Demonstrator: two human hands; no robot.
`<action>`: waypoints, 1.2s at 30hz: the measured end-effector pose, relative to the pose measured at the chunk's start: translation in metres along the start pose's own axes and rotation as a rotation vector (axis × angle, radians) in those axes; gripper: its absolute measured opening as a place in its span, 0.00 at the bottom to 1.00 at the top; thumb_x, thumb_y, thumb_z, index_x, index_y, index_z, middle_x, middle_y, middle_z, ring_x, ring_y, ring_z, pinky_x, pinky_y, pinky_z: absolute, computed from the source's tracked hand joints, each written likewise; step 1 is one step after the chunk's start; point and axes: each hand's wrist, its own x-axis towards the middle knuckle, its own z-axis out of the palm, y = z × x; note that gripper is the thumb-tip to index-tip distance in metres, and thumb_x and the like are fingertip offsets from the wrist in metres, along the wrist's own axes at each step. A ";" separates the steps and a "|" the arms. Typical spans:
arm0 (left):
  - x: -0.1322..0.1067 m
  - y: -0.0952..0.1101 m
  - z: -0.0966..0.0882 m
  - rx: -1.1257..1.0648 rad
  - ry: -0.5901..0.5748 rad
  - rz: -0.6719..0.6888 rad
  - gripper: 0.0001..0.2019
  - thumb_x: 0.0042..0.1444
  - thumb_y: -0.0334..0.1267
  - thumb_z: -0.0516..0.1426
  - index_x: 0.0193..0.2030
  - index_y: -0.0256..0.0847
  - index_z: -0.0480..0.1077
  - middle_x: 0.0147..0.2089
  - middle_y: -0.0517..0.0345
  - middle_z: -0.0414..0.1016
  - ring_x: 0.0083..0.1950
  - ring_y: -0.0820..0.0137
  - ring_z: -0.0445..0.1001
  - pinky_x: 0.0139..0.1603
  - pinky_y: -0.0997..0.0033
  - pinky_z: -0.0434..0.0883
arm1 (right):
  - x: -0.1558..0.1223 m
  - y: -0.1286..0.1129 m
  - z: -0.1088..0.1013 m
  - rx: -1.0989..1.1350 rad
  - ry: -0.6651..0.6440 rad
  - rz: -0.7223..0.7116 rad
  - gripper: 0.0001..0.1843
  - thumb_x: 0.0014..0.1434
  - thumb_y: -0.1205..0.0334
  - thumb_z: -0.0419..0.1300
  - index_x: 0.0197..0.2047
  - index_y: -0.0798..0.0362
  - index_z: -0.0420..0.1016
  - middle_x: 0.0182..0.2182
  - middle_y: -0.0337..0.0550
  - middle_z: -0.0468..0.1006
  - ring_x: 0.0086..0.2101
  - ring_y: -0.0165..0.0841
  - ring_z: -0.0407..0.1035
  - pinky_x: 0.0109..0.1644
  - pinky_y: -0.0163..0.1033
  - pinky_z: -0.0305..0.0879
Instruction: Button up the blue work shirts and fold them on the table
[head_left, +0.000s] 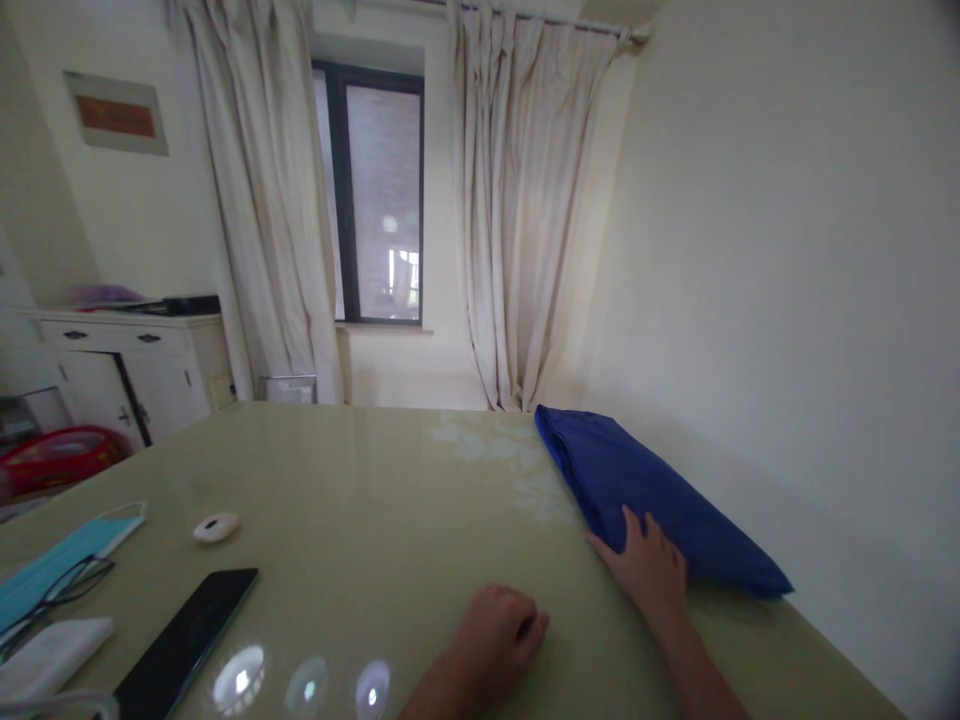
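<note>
A folded dark blue fabric item [637, 460] lies flat on the right side of the table, alongside the wall; whether it is a bag or a garment I cannot tell. My right hand [649, 570] rests on its near edge, fingers spread over the fabric and thumb out to the left. To the left of that, my left hand [499, 630] lies on the tabletop with its fingers curled into a loose fist. Nothing shows inside the fist, and it is apart from the blue fabric.
The glossy greenish table [360, 500] reaches toward a curtained window [382, 200]. On its left lie a black phone [187, 640], a small white oval object [216, 527], a blue face mask [67, 560], glasses [75, 582] and a white block [56, 655]. A wall [787, 300] borders the right.
</note>
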 end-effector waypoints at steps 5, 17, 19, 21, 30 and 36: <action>0.001 0.002 -0.001 -0.051 -0.008 -0.026 0.19 0.66 0.44 0.50 0.24 0.42 0.64 0.26 0.57 0.72 0.29 0.68 0.66 0.33 0.66 0.54 | 0.015 0.009 -0.001 -0.099 -0.206 -0.123 0.20 0.70 0.62 0.47 0.56 0.61 0.73 0.45 0.64 0.81 0.45 0.51 0.78 0.48 0.51 0.70; 0.014 -0.018 -0.013 -0.632 0.365 -0.316 0.25 0.70 0.56 0.40 0.49 0.42 0.69 0.45 0.50 0.78 0.47 0.62 0.75 0.50 0.64 0.68 | 0.013 -0.085 -0.037 0.424 -0.518 -0.419 0.17 0.67 0.54 0.55 0.48 0.52 0.81 0.48 0.53 0.82 0.52 0.47 0.73 0.57 0.45 0.64; 0.015 -0.032 -0.013 -0.683 0.463 -0.382 0.27 0.68 0.58 0.41 0.56 0.41 0.67 0.54 0.46 0.76 0.56 0.60 0.73 0.58 0.63 0.67 | -0.013 -0.104 -0.035 0.566 -0.627 -0.503 0.20 0.68 0.47 0.53 0.39 0.50 0.82 0.41 0.44 0.84 0.45 0.42 0.75 0.49 0.40 0.67; 0.014 -0.044 -0.015 -0.659 0.516 -0.436 0.30 0.64 0.61 0.47 0.58 0.39 0.67 0.59 0.43 0.73 0.61 0.58 0.70 0.62 0.62 0.65 | -0.031 -0.114 -0.036 0.700 -0.742 -0.543 0.26 0.68 0.43 0.49 0.35 0.50 0.81 0.35 0.40 0.83 0.37 0.38 0.73 0.40 0.37 0.68; 0.010 -0.046 -0.044 -0.438 0.647 -0.344 0.24 0.63 0.59 0.49 0.35 0.43 0.76 0.45 0.48 0.74 0.52 0.57 0.73 0.57 0.54 0.68 | -0.008 -0.083 -0.086 1.142 -0.989 -0.309 0.22 0.54 0.41 0.67 0.30 0.54 0.76 0.30 0.37 0.78 0.32 0.32 0.70 0.38 0.37 0.69; 0.003 -0.046 -0.047 -0.403 0.443 -0.347 0.23 0.64 0.58 0.48 0.34 0.43 0.74 0.35 0.53 0.79 0.40 0.59 0.77 0.45 0.61 0.71 | 0.047 -0.046 -0.188 1.804 -0.547 -0.262 0.23 0.59 0.39 0.65 0.40 0.52 0.80 0.35 0.43 0.84 0.39 0.38 0.79 0.48 0.45 0.75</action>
